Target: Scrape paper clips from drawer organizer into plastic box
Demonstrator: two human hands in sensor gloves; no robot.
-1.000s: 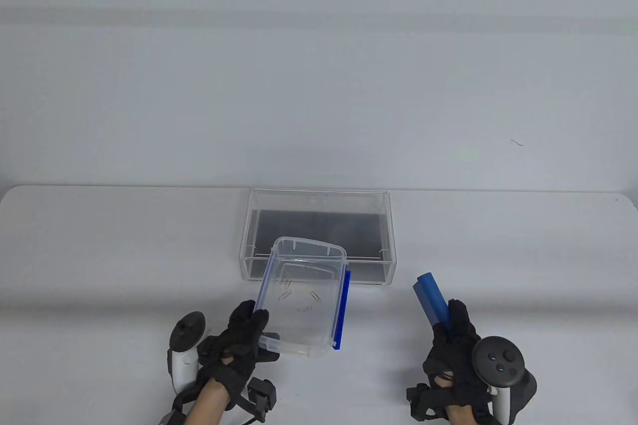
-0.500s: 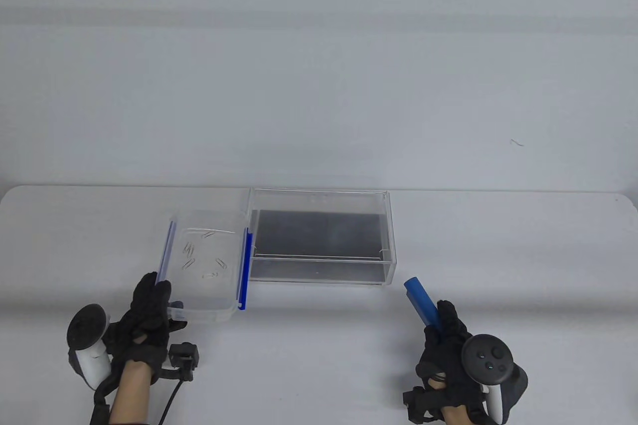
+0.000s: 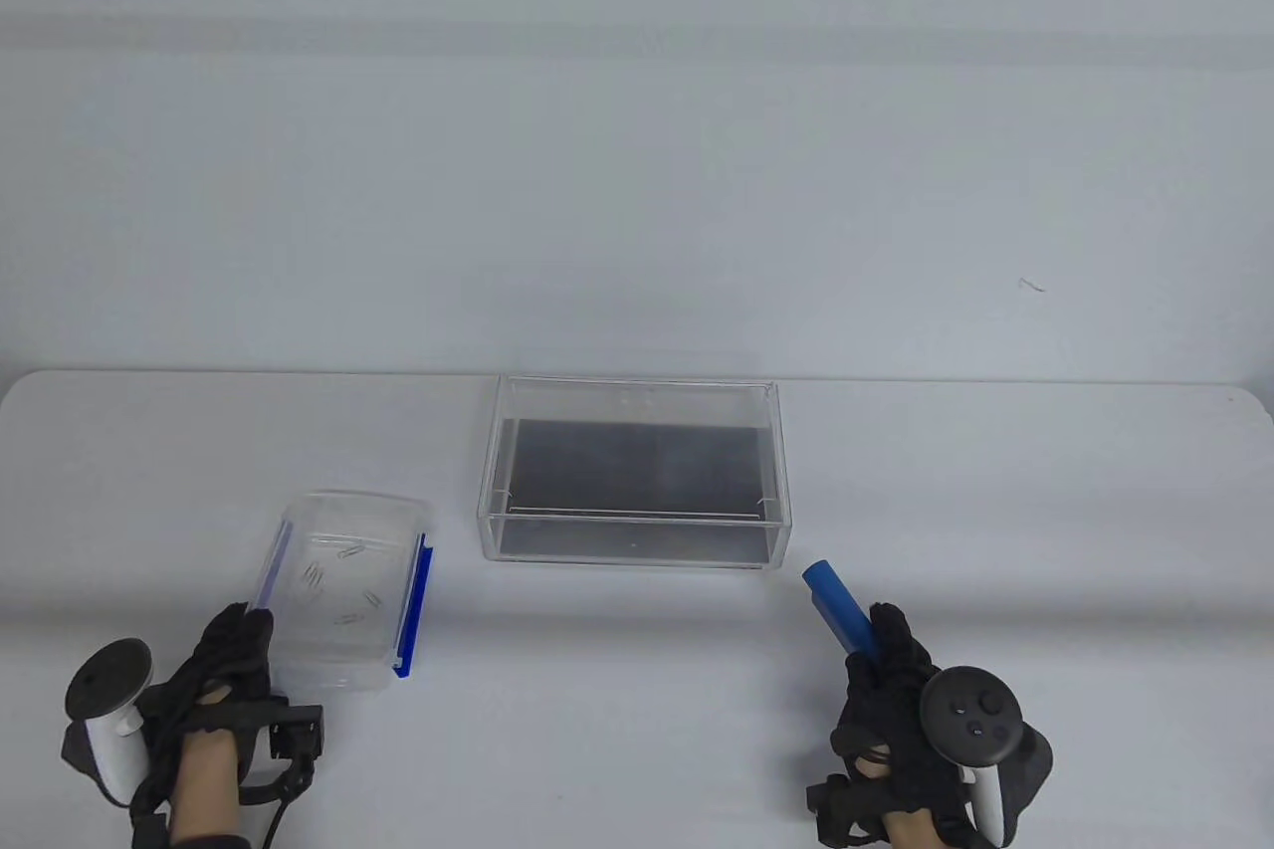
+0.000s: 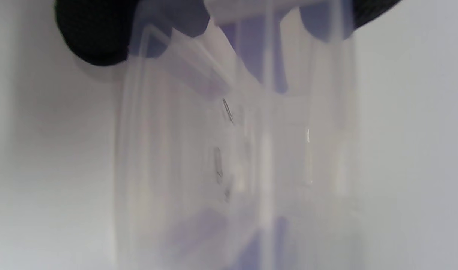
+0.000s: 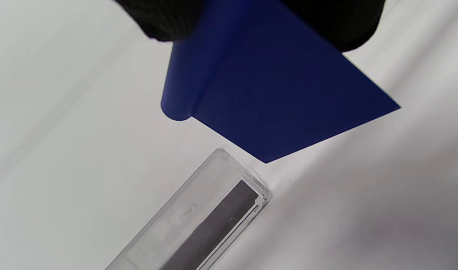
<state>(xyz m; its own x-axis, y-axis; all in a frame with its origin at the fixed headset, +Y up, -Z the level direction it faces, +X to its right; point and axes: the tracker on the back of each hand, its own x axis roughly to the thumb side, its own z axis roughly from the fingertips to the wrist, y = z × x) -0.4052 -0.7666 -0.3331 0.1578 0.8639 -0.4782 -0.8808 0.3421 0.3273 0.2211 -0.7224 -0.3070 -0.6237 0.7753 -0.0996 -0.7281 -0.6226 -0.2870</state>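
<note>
A clear plastic box [image 3: 398, 516] with blue side latches sits at the table's front left, with several paper clips [image 3: 348, 550] on its floor. My left hand [image 3: 234, 655] grips its near left corner; the box [image 4: 169, 168] and clips [image 4: 217, 165] fill the left wrist view. The clear drawer organizer [image 3: 637, 391] with a dark floor stands at the table's middle; I see no clips in it. My right hand [image 3: 886, 665] grips a blue scraper [image 3: 838, 602] in front of the organizer's right end. The scraper blade [image 5: 274, 93] hangs above the organizer's corner [image 5: 214, 210] in the right wrist view.
The white table [image 3: 995, 491] ends at a back edge just behind the organizer, with a pale wall beyond. A gap of bare table lies between the plastic box and the organizer.
My left hand carried the plastic box with the clips from in front of the organizer leftward and toward me, down to the front left. My right hand with the scraper shifted slightly left.
</note>
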